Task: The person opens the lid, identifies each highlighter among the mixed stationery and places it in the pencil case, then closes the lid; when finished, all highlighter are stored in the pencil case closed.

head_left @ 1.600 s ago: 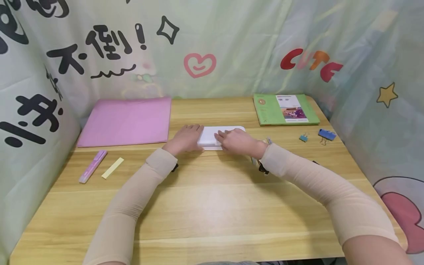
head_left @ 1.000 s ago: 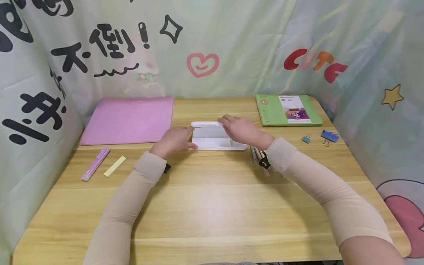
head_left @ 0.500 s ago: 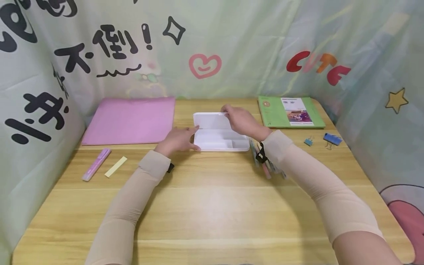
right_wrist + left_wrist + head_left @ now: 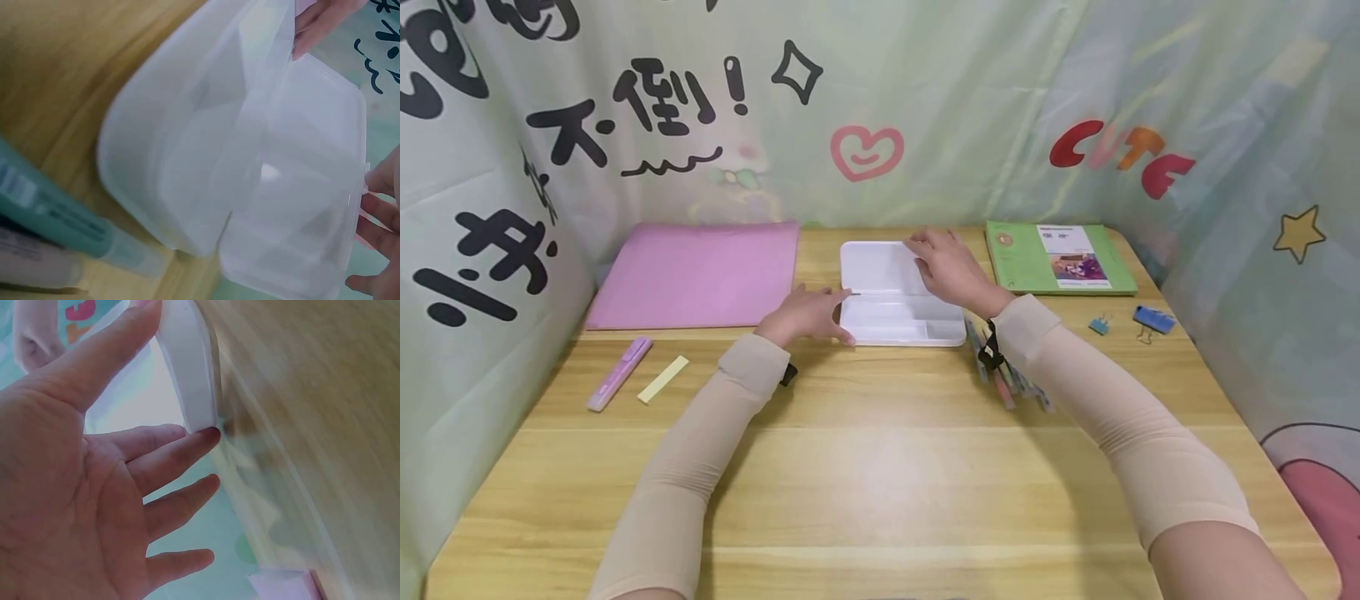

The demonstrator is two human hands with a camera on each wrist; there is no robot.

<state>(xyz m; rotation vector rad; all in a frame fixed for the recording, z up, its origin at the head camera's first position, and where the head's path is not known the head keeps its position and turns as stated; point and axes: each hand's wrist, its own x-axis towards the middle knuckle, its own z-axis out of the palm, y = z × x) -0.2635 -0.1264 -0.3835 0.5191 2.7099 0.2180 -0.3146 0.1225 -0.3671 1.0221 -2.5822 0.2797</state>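
You've got one white plastic hinged case (image 4: 887, 327), lid laid back, in the middle of the far half of the wood-grain table (image 4: 880, 483). Your left hand (image 4: 805, 317) is at its left end, thumb and fingers spread wide; your right hand (image 4: 953, 271) is at the lid's far edge, thumb apart from the fingers. Count along: one pink rectangular folder (image 4: 696, 275), one green paper booklet (image 4: 1022, 265), two binder clips, a small teal one (image 4: 1099, 326) and a larger blue one (image 4: 1153, 319), one slim purple stick (image 4: 620, 375), one pale yellow strip (image 4: 663, 379). The bundled slim markers (image 4: 1004, 388) sit partly under your wrist, so I can't count them. The left-wrist view reveals your fingertips touching the case corner; the right-wrist view adds a small latch tab (image 4: 367, 178) beside your fingers.
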